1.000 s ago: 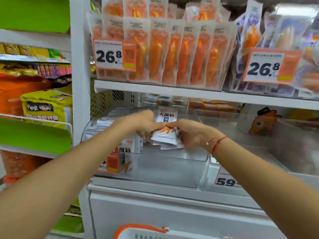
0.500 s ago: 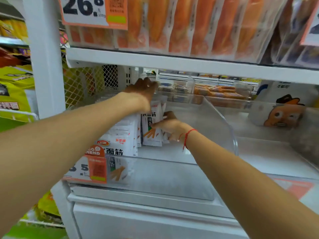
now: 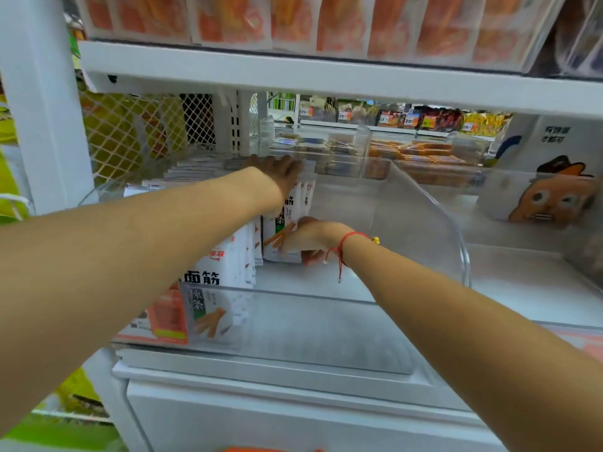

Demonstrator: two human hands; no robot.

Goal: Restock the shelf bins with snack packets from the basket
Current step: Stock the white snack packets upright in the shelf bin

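The bin (image 3: 434, 223) is clear glossy plastic; the packets (image 3: 228, 265) are smooth white film; the shelf (image 3: 293, 73) is matt white.

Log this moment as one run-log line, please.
step: seating packets in bin | left hand: on row tops | right hand: grips packets | bin: right part bare

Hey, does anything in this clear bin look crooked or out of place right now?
Nothing stands out. The white snack packets stand upright in rows at the left of the clear plastic bin. The left hand rests on their tops; the right hand holds the front packets.
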